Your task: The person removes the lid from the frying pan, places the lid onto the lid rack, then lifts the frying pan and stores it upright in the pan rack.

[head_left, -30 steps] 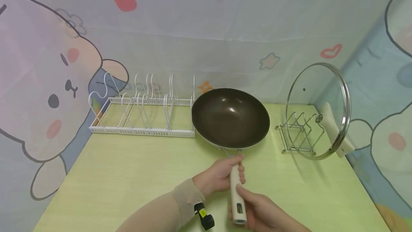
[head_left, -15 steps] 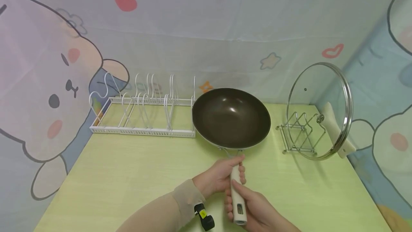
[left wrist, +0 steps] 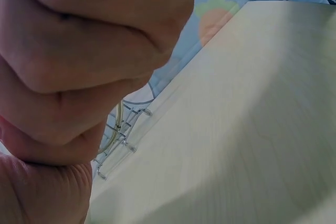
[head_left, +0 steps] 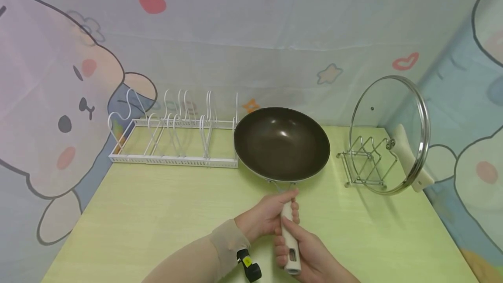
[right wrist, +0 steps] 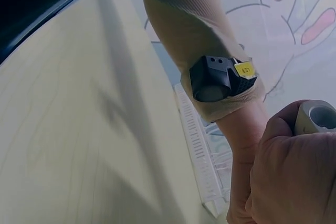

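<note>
A dark-coated frying pan with a cream handle is held above the table, its bowl tilted so that the inside faces me. My left hand grips the handle close to the pan. Lower down, near the handle's end, my right hand has its fingers curled round the same handle, thumb along the top. In the left wrist view the curled fingers fill the left side and hide the handle. The right wrist view shows the handle's hollow end poking out of my right fist.
Left of the pan stands a white wire rack with upright loops. On the right, a glass lid with a metal rim and cream handle stands upright in a small metal rack. A printed cloth hangs behind the table.
My right hand has slid a little up the handle, and its fingers have closed round it from below. The left hand and pan have stayed almost still.
</note>
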`<state>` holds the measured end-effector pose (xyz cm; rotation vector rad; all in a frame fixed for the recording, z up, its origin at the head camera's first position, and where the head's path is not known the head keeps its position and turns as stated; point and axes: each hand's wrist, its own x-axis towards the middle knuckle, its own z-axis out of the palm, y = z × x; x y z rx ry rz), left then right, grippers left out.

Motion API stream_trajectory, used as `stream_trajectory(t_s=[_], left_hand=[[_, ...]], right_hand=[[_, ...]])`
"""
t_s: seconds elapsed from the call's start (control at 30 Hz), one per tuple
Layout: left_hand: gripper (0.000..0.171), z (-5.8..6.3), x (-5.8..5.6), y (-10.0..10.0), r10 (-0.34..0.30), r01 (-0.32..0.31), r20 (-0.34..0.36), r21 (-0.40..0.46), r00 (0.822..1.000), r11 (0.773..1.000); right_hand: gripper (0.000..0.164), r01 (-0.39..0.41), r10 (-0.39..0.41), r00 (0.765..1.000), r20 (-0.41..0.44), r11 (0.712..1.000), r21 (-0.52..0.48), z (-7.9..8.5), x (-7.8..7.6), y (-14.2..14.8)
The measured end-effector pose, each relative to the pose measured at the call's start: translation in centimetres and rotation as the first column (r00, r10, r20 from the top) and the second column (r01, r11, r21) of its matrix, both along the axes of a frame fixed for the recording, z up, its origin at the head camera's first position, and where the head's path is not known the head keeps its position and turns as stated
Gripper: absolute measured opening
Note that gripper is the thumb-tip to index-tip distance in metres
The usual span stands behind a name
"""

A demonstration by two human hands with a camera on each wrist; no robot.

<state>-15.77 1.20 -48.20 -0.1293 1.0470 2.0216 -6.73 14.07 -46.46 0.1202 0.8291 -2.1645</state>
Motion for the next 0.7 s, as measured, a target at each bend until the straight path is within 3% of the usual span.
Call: stream_trajectory(t_s=[0.27, 0.7], left_hand=[[0.035, -0.01, 0.0, 0.1, -0.019, 0.019, -0.006, -0.035, 1.0, 0.999], [0.036, -0.09, 0.12, -0.12, -0.037, 0.036, -0.021, -0.037, 0.999, 0.999]], right_hand=[[0.033, 0.045, -0.046, 0.998, 0.05, 0.999, 0.026, 0.2, 0.09, -0.56], [0.035, 0.041, -0.044, 0.996, 0.077, 0.998, 0.049, 0.16, 0.11, -0.8]])
